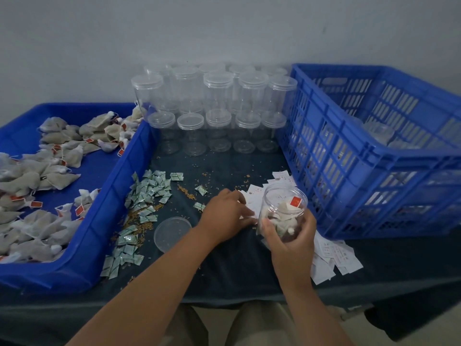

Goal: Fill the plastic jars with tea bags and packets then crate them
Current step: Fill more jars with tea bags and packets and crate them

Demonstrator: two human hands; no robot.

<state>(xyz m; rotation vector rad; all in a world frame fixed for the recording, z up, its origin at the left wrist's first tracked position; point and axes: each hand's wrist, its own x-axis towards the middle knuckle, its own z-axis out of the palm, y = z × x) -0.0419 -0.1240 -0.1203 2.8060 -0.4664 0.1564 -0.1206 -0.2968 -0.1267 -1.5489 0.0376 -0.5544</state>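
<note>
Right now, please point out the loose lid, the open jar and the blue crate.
loose lid (172, 232), head view, its flat centre.
open jar (284, 211), head view, its clear wall.
blue crate (324, 156), head view, its slatted wall.

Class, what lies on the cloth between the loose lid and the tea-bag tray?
Head view: green packets and spilled grains lie between lid and tray.

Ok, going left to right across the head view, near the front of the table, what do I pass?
Blue tray of tea bags → green packets → loose clear lid → left hand → open jar gripped by the right hand → blue crate.
</note>
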